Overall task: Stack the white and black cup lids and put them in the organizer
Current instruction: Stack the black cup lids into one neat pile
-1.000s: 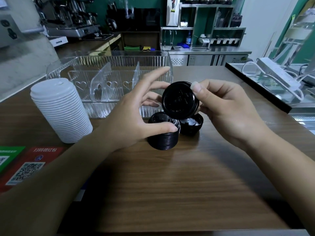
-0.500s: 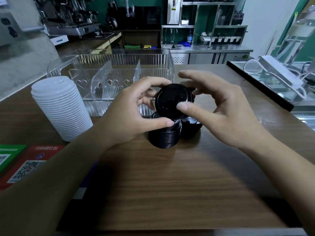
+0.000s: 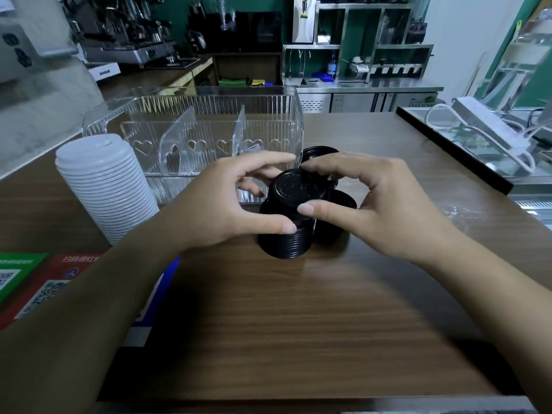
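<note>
A stack of black lids (image 3: 286,243) stands on the wooden counter (image 3: 298,309). On top of it lies one black lid (image 3: 294,186), pinched between thumb and fingers of both hands. My left hand (image 3: 227,204) grips the stack's left side, thumb on its front. My right hand (image 3: 376,204) holds the top lid from the right. More black lids (image 3: 337,216) sit behind and to the right, partly hidden. A tall stack of white lids (image 3: 104,183) stands at the left. The clear plastic organizer (image 3: 209,115) with dividers sits behind.
QR-code stickers (image 3: 38,282) lie on the counter's left edge. A black-edged glass display (image 3: 478,144) with a white power strip (image 3: 490,124) borders the right. A coffee machine (image 3: 128,34) and steel shelving stand far behind.
The black lid held up in my right hand came down onto the black stack. Both hands closed in around it; my right fingers curled over its far edge.
</note>
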The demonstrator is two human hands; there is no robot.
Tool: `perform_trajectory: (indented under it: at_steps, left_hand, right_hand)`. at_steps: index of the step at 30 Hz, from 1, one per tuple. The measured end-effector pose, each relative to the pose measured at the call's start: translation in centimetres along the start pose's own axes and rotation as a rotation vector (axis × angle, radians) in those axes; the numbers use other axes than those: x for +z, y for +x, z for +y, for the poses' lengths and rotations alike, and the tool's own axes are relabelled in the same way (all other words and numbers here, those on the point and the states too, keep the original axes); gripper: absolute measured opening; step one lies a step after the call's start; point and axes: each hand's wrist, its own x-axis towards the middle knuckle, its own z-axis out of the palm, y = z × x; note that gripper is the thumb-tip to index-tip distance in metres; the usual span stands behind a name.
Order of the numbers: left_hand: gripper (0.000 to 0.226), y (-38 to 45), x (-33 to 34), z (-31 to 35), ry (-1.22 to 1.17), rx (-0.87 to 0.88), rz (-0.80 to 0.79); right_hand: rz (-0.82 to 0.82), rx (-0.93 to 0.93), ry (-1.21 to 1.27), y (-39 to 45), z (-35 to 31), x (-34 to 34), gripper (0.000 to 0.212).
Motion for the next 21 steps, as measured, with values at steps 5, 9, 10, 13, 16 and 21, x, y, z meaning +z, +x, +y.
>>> perform_trajectory:
  at_steps: [5,9,10,13,16,21]
  left_hand:
    - [0.104,0.0,-0.1,-0.1,0.051,-0.121,-0.149]
    - [0.097,0.0,0.3,-0.4,0.031,-0.132,-0.179]
    - [0.098,0.0,0.4,-0.5,0.027,-0.137,-0.182]
    - [0.102,0.1,0.6,-0.4,0.007,-0.159,-0.196]
    - [0.105,0.1,0.6,-0.5,-0.022,-0.173,-0.215]
    - [0.103,-0.1,0.5,0.0,-0.005,-0.183,-0.213]
  right_hand:
    - [-0.079,0.004,-0.043,-0.2,0.3,1.6,0.047]
    - [-0.104,0.007,-0.108,0.0,0.5,2.0,0.047]
    - [-0.108,0.004,-0.114,0.0,0.5,2.0,0.046]
    - [-0.123,-0.012,-0.106,0.0,0.6,2.1,0.044]
    - [-0.145,0.046,-0.091,-0.1,0.6,2.1,0.053]
    - [-0.171,0.144,-0.041,-0.1,0.4,1.7,0.057]
